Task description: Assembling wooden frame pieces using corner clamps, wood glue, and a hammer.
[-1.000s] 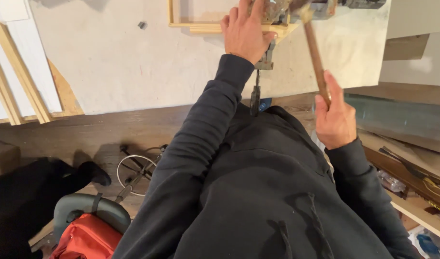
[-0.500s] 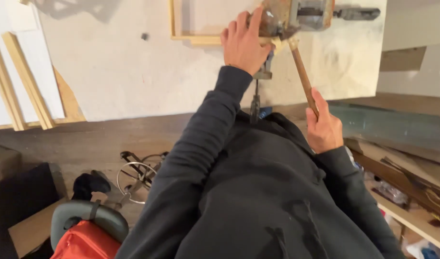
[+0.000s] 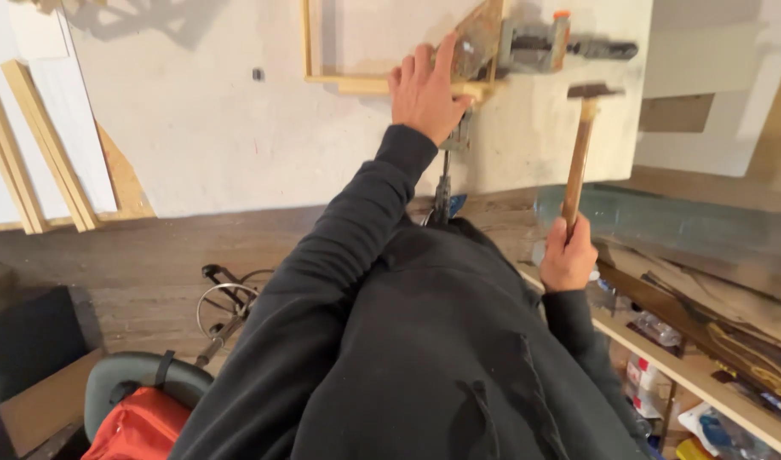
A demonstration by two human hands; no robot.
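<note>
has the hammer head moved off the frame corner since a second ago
Yes. The hammer head, earlier up against the clamped corner of the wooden frame, now sits clear of the clamp, pulled back toward the right hand.

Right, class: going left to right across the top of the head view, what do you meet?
Leaning wooden strips → thin wooden frame → left hand → corner clamp → hammer, held by the right hand.

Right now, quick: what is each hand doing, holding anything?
Left hand: open, pressed flat on the wooden frame beside the corner clamp.
Right hand: closed around the hammer handle, head raised.
</note>
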